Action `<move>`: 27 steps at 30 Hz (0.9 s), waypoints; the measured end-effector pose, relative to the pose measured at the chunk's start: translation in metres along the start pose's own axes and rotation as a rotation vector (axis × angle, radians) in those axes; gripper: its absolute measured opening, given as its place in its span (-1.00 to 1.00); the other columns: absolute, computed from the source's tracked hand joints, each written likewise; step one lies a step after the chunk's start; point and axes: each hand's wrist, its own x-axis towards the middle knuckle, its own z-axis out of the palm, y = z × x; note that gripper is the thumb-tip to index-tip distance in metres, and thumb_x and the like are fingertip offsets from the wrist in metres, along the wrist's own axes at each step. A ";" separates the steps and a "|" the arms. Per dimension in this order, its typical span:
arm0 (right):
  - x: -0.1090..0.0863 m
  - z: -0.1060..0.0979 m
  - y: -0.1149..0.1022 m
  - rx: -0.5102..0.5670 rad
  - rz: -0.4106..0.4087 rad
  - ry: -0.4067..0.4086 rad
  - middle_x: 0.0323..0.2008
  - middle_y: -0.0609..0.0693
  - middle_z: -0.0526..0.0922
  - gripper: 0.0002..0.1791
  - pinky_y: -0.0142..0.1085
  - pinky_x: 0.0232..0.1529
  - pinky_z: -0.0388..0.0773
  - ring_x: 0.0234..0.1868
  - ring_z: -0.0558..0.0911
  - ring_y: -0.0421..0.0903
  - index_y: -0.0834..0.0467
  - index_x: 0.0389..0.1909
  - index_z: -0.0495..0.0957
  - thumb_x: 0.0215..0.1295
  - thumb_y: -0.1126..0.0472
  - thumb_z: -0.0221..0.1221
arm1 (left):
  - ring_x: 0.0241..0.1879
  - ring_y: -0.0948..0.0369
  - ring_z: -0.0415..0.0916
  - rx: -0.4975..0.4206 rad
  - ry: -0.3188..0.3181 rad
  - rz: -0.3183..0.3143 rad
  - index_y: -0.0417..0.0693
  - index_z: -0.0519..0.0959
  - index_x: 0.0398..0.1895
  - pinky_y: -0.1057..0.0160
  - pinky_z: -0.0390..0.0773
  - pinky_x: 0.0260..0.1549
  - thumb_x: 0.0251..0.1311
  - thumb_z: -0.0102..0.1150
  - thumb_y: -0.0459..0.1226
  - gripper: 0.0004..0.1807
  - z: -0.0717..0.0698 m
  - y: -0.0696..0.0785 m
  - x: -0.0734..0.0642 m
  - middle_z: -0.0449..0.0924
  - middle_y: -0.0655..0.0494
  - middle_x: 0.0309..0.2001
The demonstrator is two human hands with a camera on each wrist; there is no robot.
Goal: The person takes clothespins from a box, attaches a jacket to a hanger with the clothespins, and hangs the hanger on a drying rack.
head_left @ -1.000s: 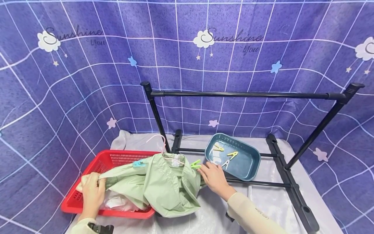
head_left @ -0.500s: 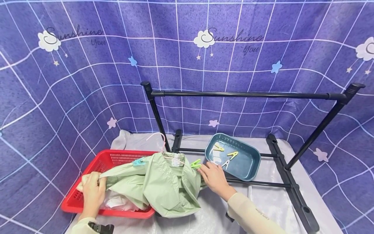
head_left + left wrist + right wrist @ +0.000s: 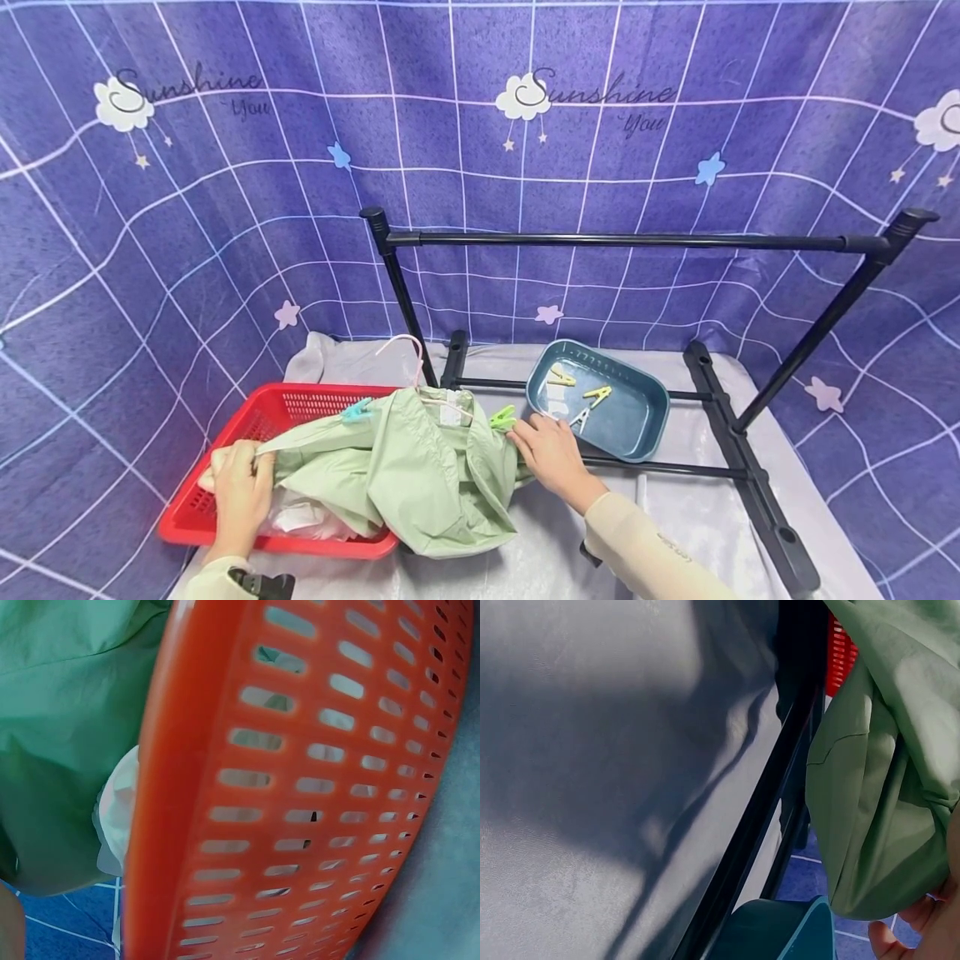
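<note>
Fingers of the left hand [image 3: 238,492] are curled round the left end of the green garment [image 3: 427,492], above the left part of the red basket [image 3: 322,547]. The right hand [image 3: 555,457] has its fingertips at the garment's right edge, just beside the green clip [image 3: 502,417]; whether they pinch cloth or only touch it, I cannot tell.

The step looks like spreading the garment along its pink hanger [image 3: 402,337]. Done well, that means a light, even pull from both ends: tug only one and the collar may slide off the bar. Go gently near the green clip and the blue clip [image 3: 357,410], since a sideways jerk could pop either loose. The hook rises on the far side of the collar, so let no cloth bunch over it.

The garment's middle drapes over the basket's right end onto the bench [image 3: 555,550], creased and folded; smooth it outward from the collar. To the right, the blue tray [image 3: 637,417] holds loose clips [image 3: 597,395], beneath the black rack [image 3: 637,241].
</note>
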 end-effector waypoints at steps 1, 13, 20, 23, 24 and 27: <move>0.000 0.000 0.000 -0.008 -0.002 0.004 -0.49 -0.12 0.35 -0.86 -0.16 -0.35 0.30 -0.43 0.48 -0.05 -0.04 -0.25 0.54 0.37 -0.01 0.13 | -0.30 -0.14 0.20 -0.001 -0.001 -0.005 -0.31 0.41 -0.53 0.08 0.07 -0.25 0.06 0.08 -0.52 -0.91 0.000 0.000 0.000 0.44 -0.22 -0.48; 0.001 0.000 0.000 -0.015 -0.010 0.021 -0.52 -0.13 0.28 -0.84 -0.18 -0.37 0.26 -0.53 0.40 -0.08 -0.04 -0.35 0.48 0.35 -0.02 0.13 | -0.27 -0.17 0.22 0.003 -0.015 -0.018 -0.34 0.46 -0.47 0.04 0.08 -0.21 0.08 0.14 -0.53 -0.94 0.002 0.000 0.001 0.47 -0.24 -0.44; 0.001 -0.001 -0.001 -0.009 -0.004 0.027 -0.55 -0.15 0.26 -0.81 -0.19 -0.40 0.24 -0.56 0.40 -0.08 -0.03 -0.40 0.44 0.35 -0.01 0.15 | -0.25 -0.18 0.23 0.018 -0.025 -0.032 -0.36 0.50 -0.39 0.02 0.08 -0.19 0.07 0.17 -0.54 -0.95 0.003 0.000 0.001 0.48 -0.25 -0.42; 0.000 -0.001 -0.001 0.001 -0.007 0.042 -0.56 -0.14 0.26 -0.79 -0.17 -0.41 0.23 -0.58 0.39 -0.07 -0.02 -0.42 0.43 0.34 -0.01 0.15 | -0.24 -0.18 0.24 0.031 -0.032 -0.039 -0.36 0.52 -0.37 -0.03 0.08 -0.20 0.08 0.19 -0.53 -0.93 0.003 0.001 0.001 0.48 -0.25 -0.42; 0.000 0.000 -0.001 0.001 -0.008 0.048 -0.57 -0.14 0.25 -0.78 -0.17 -0.42 0.23 -0.59 0.39 -0.07 -0.01 -0.43 0.43 0.34 -0.01 0.15 | -0.24 -0.19 0.24 0.038 -0.035 -0.043 -0.36 0.52 -0.36 -0.06 0.07 -0.19 0.08 0.20 -0.52 -0.93 0.003 0.001 0.001 0.48 -0.25 -0.41; 0.000 0.001 -0.001 -0.001 -0.020 0.063 -0.58 -0.14 0.23 -0.76 -0.18 -0.44 0.19 -0.62 0.36 -0.09 0.00 -0.44 0.41 0.34 -0.03 0.14 | -0.23 -0.19 0.24 0.058 -0.047 -0.057 -0.33 0.53 -0.35 -0.16 0.04 -0.17 0.08 0.23 -0.49 -0.91 0.002 0.003 0.001 0.48 -0.22 -0.41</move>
